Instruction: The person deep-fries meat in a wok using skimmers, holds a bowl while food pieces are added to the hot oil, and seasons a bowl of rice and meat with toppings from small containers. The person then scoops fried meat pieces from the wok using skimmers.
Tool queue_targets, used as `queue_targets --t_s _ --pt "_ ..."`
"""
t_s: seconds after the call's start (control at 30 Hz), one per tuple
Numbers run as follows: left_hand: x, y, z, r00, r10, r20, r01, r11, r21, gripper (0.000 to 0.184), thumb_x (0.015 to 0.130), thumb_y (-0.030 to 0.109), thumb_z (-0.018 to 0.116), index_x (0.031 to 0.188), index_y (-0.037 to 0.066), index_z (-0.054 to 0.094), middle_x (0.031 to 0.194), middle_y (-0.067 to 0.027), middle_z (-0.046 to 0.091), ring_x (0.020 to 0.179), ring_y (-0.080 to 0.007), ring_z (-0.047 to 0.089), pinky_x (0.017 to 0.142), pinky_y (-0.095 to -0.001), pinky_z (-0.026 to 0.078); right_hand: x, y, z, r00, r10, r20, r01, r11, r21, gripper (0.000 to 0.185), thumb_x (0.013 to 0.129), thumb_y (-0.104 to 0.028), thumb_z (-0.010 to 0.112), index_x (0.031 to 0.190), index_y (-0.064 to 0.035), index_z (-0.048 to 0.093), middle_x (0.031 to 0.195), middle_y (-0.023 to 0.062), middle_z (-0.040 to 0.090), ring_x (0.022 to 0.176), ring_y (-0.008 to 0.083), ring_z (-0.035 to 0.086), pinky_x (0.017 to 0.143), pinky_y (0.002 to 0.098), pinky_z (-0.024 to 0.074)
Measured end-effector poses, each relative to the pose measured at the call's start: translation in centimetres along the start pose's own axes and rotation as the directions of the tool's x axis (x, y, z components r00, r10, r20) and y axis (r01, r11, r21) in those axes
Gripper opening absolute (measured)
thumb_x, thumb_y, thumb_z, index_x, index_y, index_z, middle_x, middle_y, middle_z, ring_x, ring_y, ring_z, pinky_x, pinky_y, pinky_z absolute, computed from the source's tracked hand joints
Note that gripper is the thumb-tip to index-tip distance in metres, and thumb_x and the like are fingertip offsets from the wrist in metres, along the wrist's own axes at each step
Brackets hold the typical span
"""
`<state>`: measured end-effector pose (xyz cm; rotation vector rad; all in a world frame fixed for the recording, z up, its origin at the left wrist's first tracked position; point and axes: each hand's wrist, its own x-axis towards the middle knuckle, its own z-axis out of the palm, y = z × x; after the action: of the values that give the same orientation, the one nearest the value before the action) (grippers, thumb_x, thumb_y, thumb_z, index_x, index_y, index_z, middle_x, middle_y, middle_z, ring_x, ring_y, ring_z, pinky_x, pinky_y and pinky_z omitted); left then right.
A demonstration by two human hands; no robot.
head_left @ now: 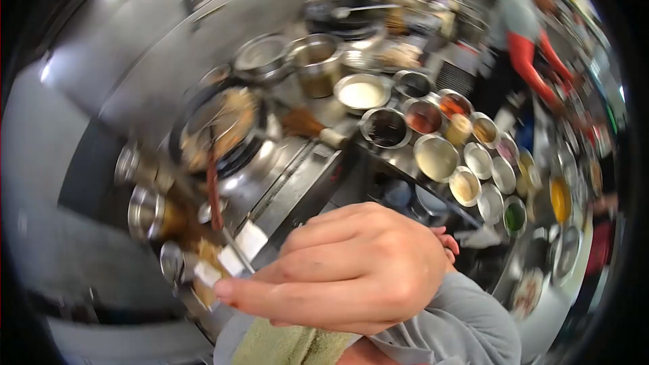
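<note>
Close to the camera, my right hand point(358, 263) points left with its back up and its fingers bent and pressed together; their undersides are hidden. Behind its wrist, curled fingertips of my left hand point(447, 242) show, the rest covered. What either hand holds, if anything, is hidden. A long utensil with a brown grip point(213, 192) runs from the wok point(177, 132) down behind my right fingertips; contact cannot be made out. Tan food point(236, 118) lies in the wok. Below my right hand is a green cloth point(291, 343).
Bowls of sauces and ingredients, among them a pale bowl point(436, 157), stand at the right. Steel pots point(316, 61) sit at the back, a brush point(304, 124) beside the wok. Metal containers point(145, 213) line the left. A person in red sleeves point(524, 54) is at the upper right.
</note>
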<state>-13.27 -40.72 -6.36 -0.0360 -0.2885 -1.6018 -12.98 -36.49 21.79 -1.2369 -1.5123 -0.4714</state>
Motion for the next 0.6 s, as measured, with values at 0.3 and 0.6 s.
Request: queue_targets --t_s 0.3,0.6 --pt "-1.9 5.0 0.6 0.923 0.383 0.013 -0.383 0.923 -0.04 0.065 0.085 0.05 0.051 0.121 -0.004 0.044 0.112 -0.0228 0.058 0.105 -0.0338 0.057 0.093 -0.0422 0.041 1.8 2.6 0.3 0.91 -0.261 0.321 0.144 0.927 0.347 0.051 0.069 -0.014 0.059 0.115 0.0093 0.053 0.069 0.0087 0.051 0.063 0.0236 0.055 0.058 0.0326 0.0468" --pt "-3.5 6.1 -0.5 0.654 0.737 -0.173 -0.714 0.676 0.182 0.043 0.087 0.035 0.055 0.115 0.003 0.051 0.104 -0.0116 0.056 0.096 -0.0205 0.052 0.084 -0.0336 0.039 1.0 4.4 -0.6 0.893 -0.329 0.306 0.027 0.719 0.695 0.04 0.077 -0.01 0.062 0.113 0.0056 0.054 0.074 0.0171 0.059 0.068 0.0346 0.061 0.059 0.0401 0.0493"
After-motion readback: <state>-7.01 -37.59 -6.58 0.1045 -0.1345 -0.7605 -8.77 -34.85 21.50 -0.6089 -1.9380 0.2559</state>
